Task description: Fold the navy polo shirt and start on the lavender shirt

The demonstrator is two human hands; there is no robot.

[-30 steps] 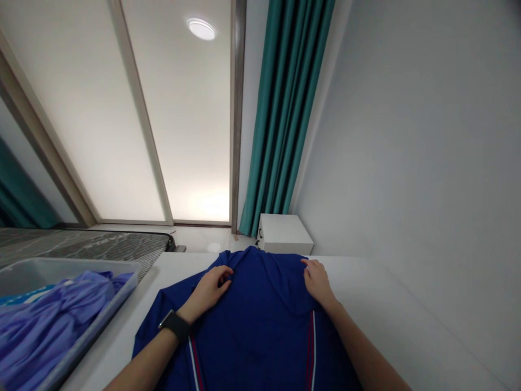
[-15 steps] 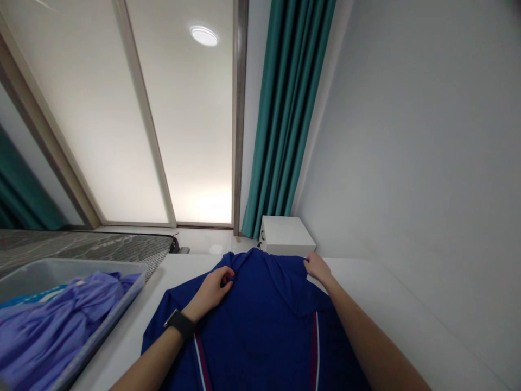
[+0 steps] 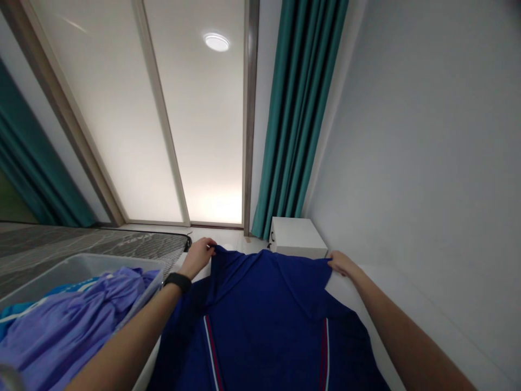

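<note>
A dark blue garment [image 3: 266, 309] with red and white stripes down both sides lies spread over the white table [image 3: 345, 290]. At its far left corner my left hand [image 3: 199, 256], with a black watch on the wrist, pinches the cloth. My right hand [image 3: 341, 263] grips the opposite far corner, so the top edge stretches between both hands. The garment's near end runs out of view at the bottom.
On the left a translucent plastic bin [image 3: 122, 262] holds purple clothing [image 3: 77, 315] and a blue-and-white item [image 3: 49, 297]. Beyond the table stand a white cabinet [image 3: 299, 232] and a teal curtain [image 3: 305, 119]. A wall [image 3: 427, 152] borders the right side.
My left hand has moved left and away from me, from above the cloth to the garment's far left corner, now gripped. The top edge is straighter and wider. The view has turned slightly left.
</note>
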